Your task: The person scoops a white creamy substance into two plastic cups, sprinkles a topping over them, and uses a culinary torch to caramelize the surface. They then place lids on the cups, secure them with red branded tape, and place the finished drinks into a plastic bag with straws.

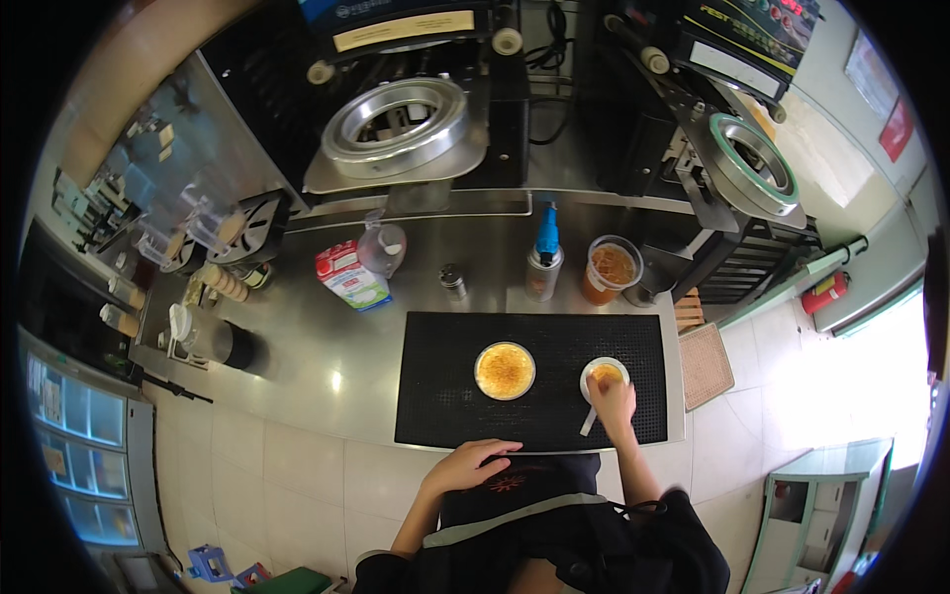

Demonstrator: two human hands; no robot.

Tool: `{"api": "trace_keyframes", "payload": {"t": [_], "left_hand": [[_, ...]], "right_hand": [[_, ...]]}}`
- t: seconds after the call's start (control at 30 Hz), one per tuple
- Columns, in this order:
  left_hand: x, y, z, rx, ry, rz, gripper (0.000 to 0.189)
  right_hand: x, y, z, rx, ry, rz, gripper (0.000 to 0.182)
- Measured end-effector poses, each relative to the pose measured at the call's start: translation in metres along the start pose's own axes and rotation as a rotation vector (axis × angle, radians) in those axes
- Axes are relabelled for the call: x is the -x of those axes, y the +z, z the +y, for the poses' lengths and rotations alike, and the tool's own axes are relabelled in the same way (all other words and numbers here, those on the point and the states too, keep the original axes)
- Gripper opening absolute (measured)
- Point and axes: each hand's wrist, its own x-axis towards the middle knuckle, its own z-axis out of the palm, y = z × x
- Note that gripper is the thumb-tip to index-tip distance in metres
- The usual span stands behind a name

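Note:
My right hand (614, 405) is over a small white bowl (586, 371) holding something orange-yellow, near the right end of a black rubber mat (445, 416). Its fingers are bunched at the bowl; whether they grip anything is hidden. A light flat handle (588, 423) slants out below the bowl beside this hand. To the left on the mat stands a round cup with a browned yellow top (505, 370). My left hand (469, 465) lies at the counter's front edge, just below the mat, fingers apart and holding nothing.
Behind the mat stand a blue-headed blowtorch (547, 245), a plastic cup of amber drink (610, 269), a metal-topped shaker (451, 282) and a milk carton (355, 276). Two cup-sealing machines with metal rings (397, 160) (779, 194) overhang the counter's back. A lidded pitcher (211, 338) is at left.

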Motion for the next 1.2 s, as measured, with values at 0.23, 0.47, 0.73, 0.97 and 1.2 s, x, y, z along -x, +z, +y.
{"api": "trace_keyframes", "payload": {"t": [0.23,0.47,0.73,0.97,1.2], "left_hand": [[-0.020,0.016,-0.016,-0.007,-0.082,-0.113,0.032],[-0.019,0.038,-0.009,0.018,-0.172,-0.027,0.035],[0.029,0.083,-0.018,0.125,-0.322,0.175,0.037],[0.073,0.106,-0.030,0.166,-0.343,0.447,0.036],[0.116,0.145,-0.059,0.189,-0.395,0.494,0.035]], "right_hand": [[0.047,0.048,0.082,-0.664,0.608,-0.498,0.039],[-0.004,-0.020,0.077,-1.084,0.376,-0.398,0.023],[-0.182,-0.027,0.084,-0.715,0.176,-0.143,0.037],[-0.129,-0.020,0.073,-0.888,0.292,-0.196,0.044],[0.073,0.038,0.074,-0.096,-0.001,-1.670,0.021]]}}
